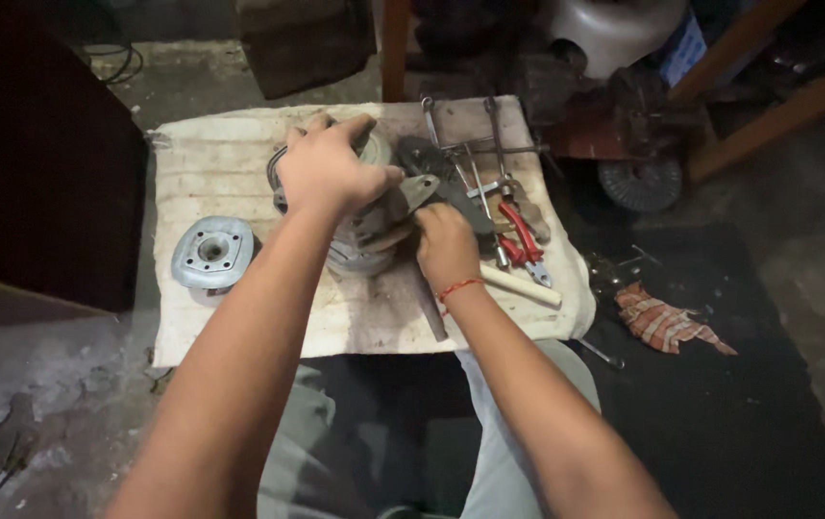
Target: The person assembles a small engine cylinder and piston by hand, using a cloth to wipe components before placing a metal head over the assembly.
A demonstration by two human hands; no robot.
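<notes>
My left hand (328,165) grips the top of a finned grey metal engine cylinder (359,245) that stands on a dirty white cloth (210,159). My right hand (446,245), with a red thread at the wrist, presses against the cylinder's right side, fingers curled around a grey metal part (414,192) attached there. What the fingers pinch is hidden. A round silver cylinder head (212,253) lies to the left on the cloth.
Red-handled pliers (525,240), several wrenches (489,144) and a wooden-handled tool (523,285) lie right of my hands. A checked rag (667,322) sits on the dark floor to the right. Engine parts (624,125) and wooden legs stand behind.
</notes>
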